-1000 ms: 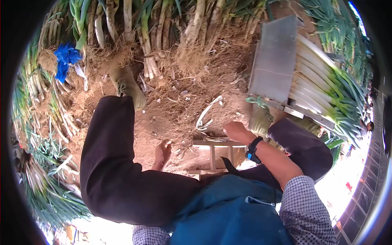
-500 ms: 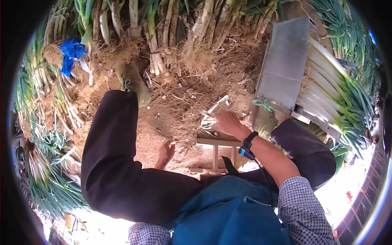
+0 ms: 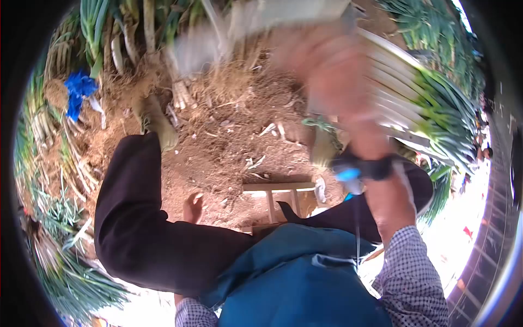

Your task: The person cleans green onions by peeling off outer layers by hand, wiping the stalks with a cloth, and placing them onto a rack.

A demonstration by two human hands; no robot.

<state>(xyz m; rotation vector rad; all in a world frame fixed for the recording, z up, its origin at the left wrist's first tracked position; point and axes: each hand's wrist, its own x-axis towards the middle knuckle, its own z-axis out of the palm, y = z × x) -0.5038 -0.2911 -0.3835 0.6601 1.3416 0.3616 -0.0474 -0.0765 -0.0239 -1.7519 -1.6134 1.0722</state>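
Note:
My right hand [image 3: 332, 65] is raised ahead of me, smeared by motion, with a black wrist strap below it. A long pale streak [image 3: 245, 32] runs leftward near its fingers; blur hides what it is and whether I grip it. My left hand [image 3: 193, 208] is low beside my bent leg, fingers loosely bent and apart, nothing visible in them. The thigh hides part of that arm. Trimmed white-stemmed leeks [image 3: 392, 82] lie side by side to the right of my right hand.
Unpeeled leeks with roots [image 3: 128, 43] stand bundled along the back and left. A small wooden stool [image 3: 278, 186] is between my legs. Peelings [image 3: 255, 162] litter the soil. A blue scrap [image 3: 80, 90] is at left; more green leeks [image 3: 60, 267] lie at lower left.
My right hand has swung up and forward from above the stool, where it held pale strips. The whole view has shifted slightly. My left hand stays low by the leg.

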